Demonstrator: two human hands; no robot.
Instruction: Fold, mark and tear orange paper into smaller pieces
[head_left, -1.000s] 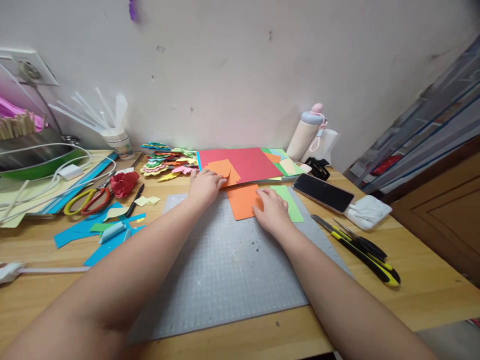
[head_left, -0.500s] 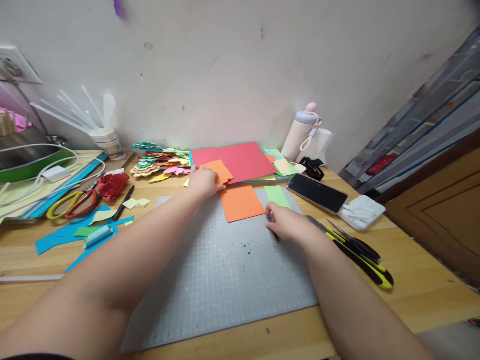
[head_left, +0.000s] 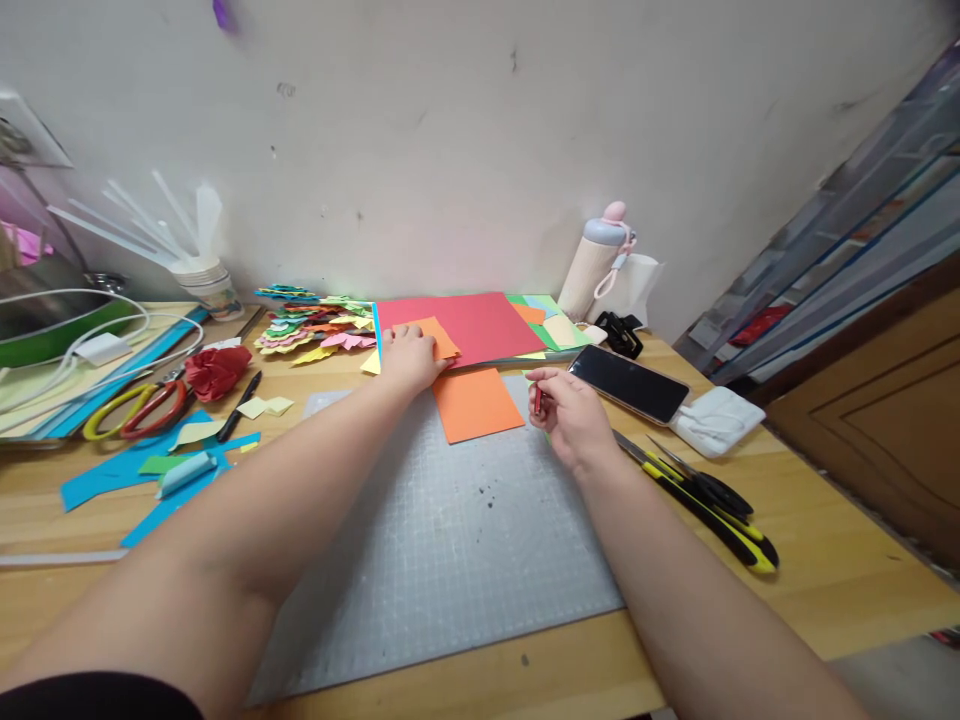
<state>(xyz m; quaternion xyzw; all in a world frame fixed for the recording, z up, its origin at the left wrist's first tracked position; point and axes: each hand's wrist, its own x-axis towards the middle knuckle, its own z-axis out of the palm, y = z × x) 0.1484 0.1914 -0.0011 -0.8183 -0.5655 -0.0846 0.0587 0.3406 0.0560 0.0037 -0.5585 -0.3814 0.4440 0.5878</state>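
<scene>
My left hand (head_left: 409, 358) lies on a piece of orange paper (head_left: 442, 335), its fingers resting apart on top. That piece sits on the large red paper sheet (head_left: 480, 315). In front of it, a second orange paper square (head_left: 480, 405) lies on the grey cutting mat (head_left: 450, 540). My right hand (head_left: 574, 415) is raised a little right of this square, its fingers closed around a small, thin red pen-like tool (head_left: 537, 400). Its lower part is hidden by the hand. Most of a light green paper strip behind the hand is covered.
At right lie a phone (head_left: 630, 384), a white earphone case (head_left: 718, 420), scissors (head_left: 712, 490) and a yellow-black utility knife (head_left: 697, 510). A bottle (head_left: 592, 265) stands by the wall. At left are colourful paper cut-outs (head_left: 322, 330), red-yellow scissors (head_left: 142, 410) and blue scraps (head_left: 105, 478).
My right hand has lifted and turned, showing the red tool in its fingers and covering most of the green strip. My left hand stays on the orange paper. The view shifts slightly.
</scene>
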